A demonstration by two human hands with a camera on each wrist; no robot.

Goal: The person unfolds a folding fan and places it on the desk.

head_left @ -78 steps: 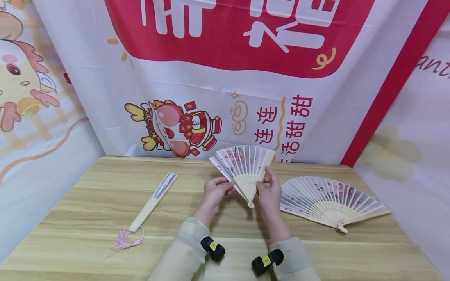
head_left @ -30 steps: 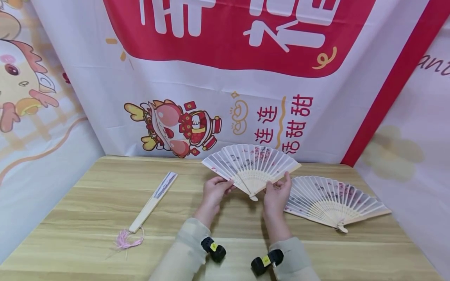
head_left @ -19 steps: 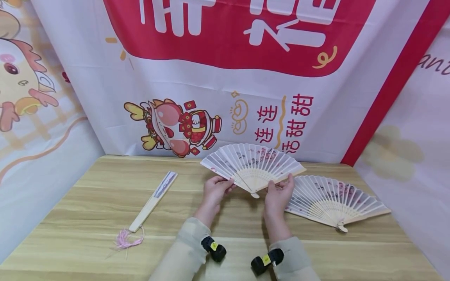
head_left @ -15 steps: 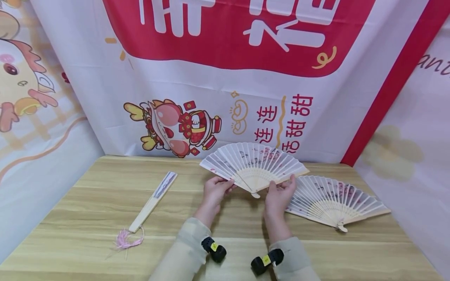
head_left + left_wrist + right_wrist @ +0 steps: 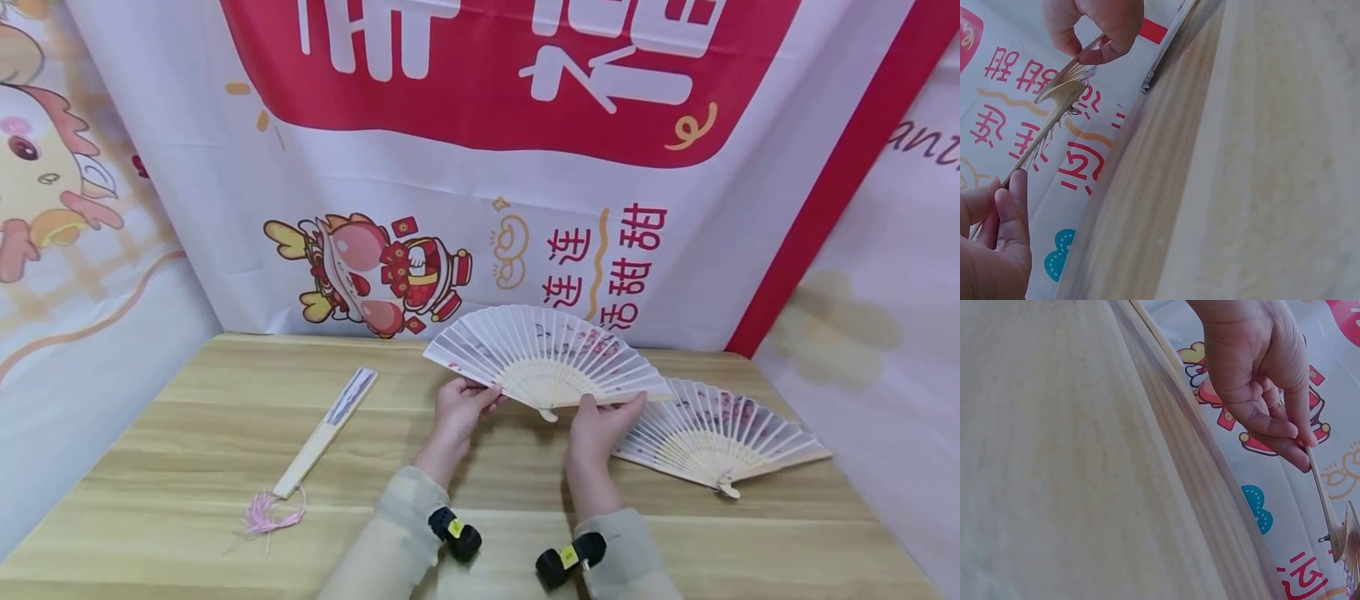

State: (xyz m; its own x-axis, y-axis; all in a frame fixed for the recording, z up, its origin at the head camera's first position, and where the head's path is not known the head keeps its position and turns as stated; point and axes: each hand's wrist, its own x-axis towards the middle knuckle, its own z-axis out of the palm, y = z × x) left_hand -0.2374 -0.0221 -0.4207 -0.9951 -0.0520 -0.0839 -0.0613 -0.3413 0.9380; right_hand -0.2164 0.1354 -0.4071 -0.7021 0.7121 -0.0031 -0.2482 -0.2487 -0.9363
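A folding fan (image 5: 551,350) with pale ribs and floral cloth is spread wide above the table in the head view. My left hand (image 5: 459,417) pinches its left outer rib between thumb and fingers. On the right outer rib, my right hand (image 5: 600,429) holds with the thumb on the near side and fingers behind. The left wrist view shows the fan's pivot end (image 5: 1063,100) between both hands, and the right wrist view shows the left hand (image 5: 1257,381) pinching the rib. A second spread fan (image 5: 697,442) lies to the right, partly hidden behind the right hand and held fan.
A closed fan (image 5: 322,437) with a pink tassel (image 5: 273,510) lies on the left of the wooden table (image 5: 187,467). Printed cloth (image 5: 450,175) hangs along the table's back edge, with more cloth at both sides.
The held fan has gone from partly spread to wide open. My right hand has swung right and its rib has turned lower; the left hand has stayed nearly in place.
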